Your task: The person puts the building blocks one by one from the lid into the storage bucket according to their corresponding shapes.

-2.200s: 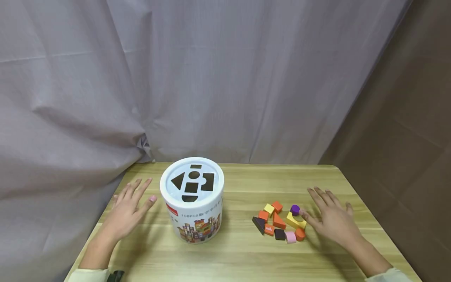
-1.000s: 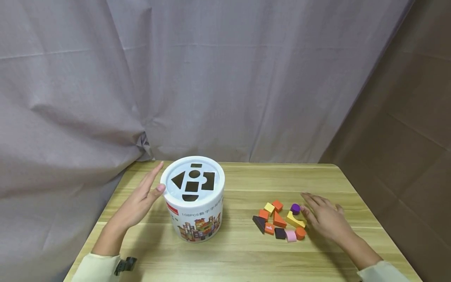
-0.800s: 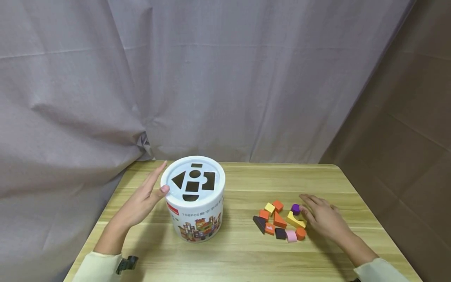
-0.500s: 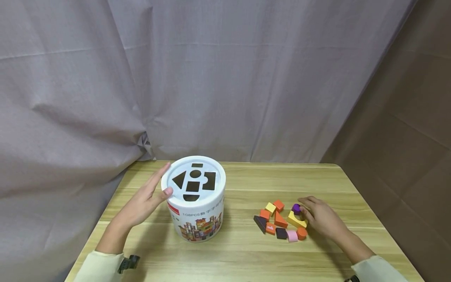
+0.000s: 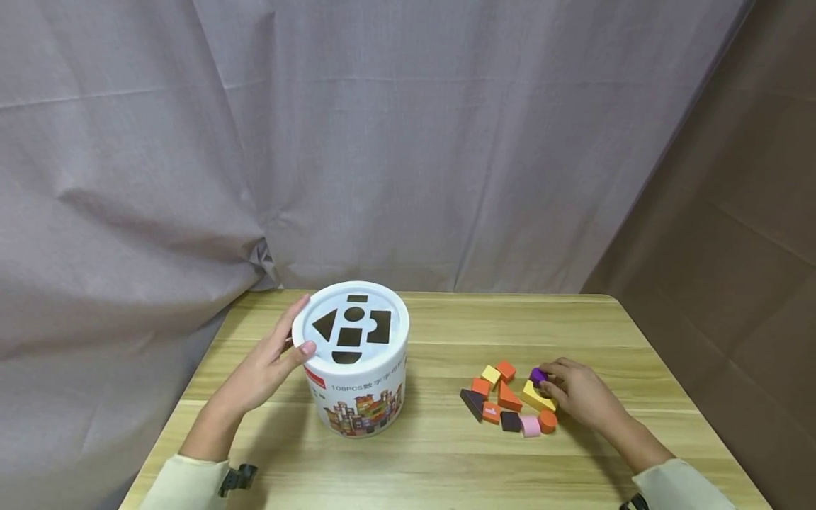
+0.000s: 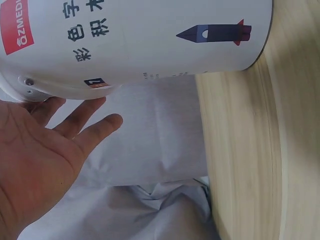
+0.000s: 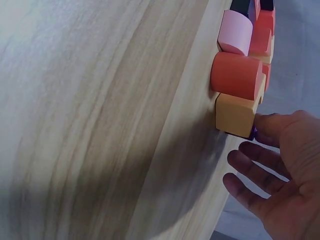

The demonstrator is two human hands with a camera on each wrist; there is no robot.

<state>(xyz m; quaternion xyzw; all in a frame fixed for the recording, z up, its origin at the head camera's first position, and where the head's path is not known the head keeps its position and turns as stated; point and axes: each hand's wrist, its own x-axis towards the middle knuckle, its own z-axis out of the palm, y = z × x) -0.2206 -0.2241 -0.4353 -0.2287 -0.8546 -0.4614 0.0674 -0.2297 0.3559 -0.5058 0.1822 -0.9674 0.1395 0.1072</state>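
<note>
My left hand (image 5: 270,361) rests against the left side of a white toy-block bucket (image 5: 360,397), thumb on the rim of its lid (image 5: 328,340). The lid has several shaped holes. In the left wrist view, the fairly straight fingers (image 6: 97,131) touch around the rim. My right hand (image 5: 583,393) pinches a purple cylinder block (image 5: 538,375) between thumb and forefinger; the cylinder looks tilted. Just below it lies a yellow block with a curved notch (image 5: 537,397). In the right wrist view, the yellow block (image 7: 235,114) hides most of the purple one, and the other fingers (image 7: 245,192) are spread.
Left of my right hand lie an orange cylinder (image 5: 547,421), a pink curved block (image 5: 530,426), a black block (image 5: 511,421), an orange triangle (image 5: 508,397), a dark triangle (image 5: 472,404) and several small cubes. The wooden table (image 5: 440,467) ends at a grey curtain (image 5: 382,177).
My left hand has moved right from beside the bucket to its rim. My right hand has come in from the right, and its fingers have closed on the purple cylinder, which has tilted.
</note>
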